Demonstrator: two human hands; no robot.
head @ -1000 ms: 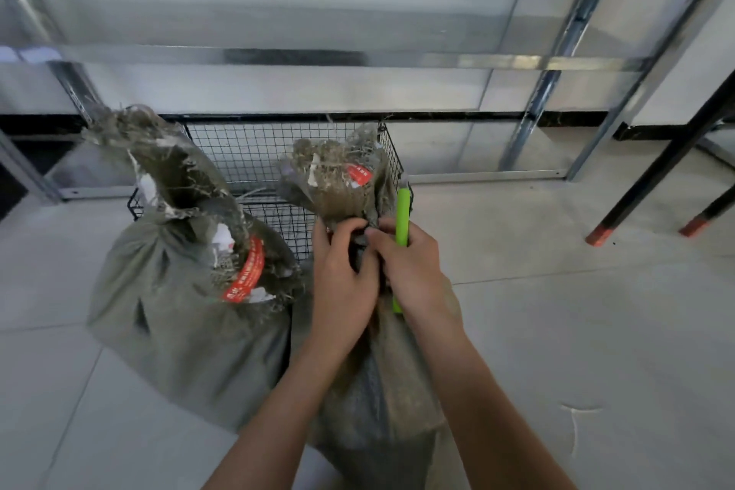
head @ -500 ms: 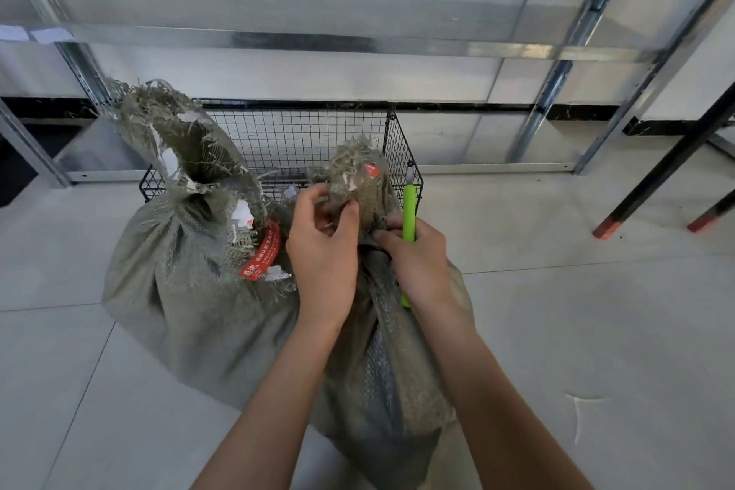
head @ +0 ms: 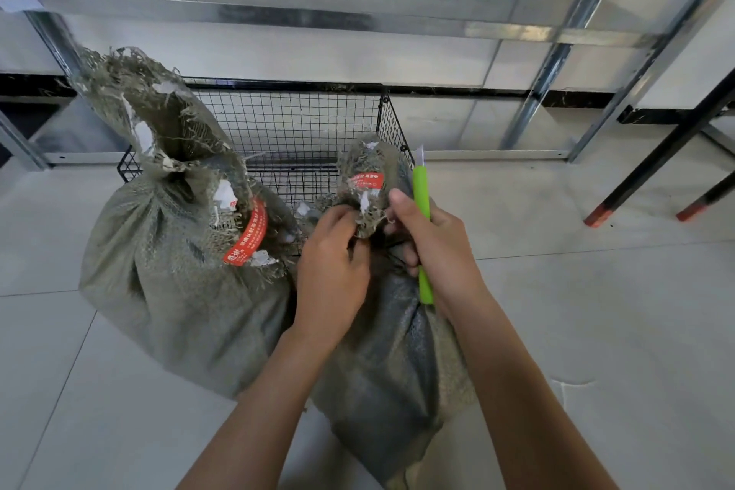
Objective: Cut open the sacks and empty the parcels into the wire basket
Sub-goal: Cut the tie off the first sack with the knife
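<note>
The sack point(head: 382, 362) stands on the floor point(head: 576, 310) directly beneath both hands, its tied neck caught between the fingers. The left hand point(head: 332, 270) has its fingers curled into the gathered cloth just below the frayed top point(head: 366, 171), pinching it. The right hand point(head: 437, 247) wraps its fingers round a green knife point(head: 420, 187). The handle runs upright through the fist, the blade tip pokes above the thumb, and the thumb touches the right side of the frayed top. Just beyond the fingertips is the wire basket point(head: 286, 119). Left of the left hand's fingers a second sack point(head: 171, 270) leans just beside the first, tied shut, with a red band point(head: 246, 235) round its neck.
</note>
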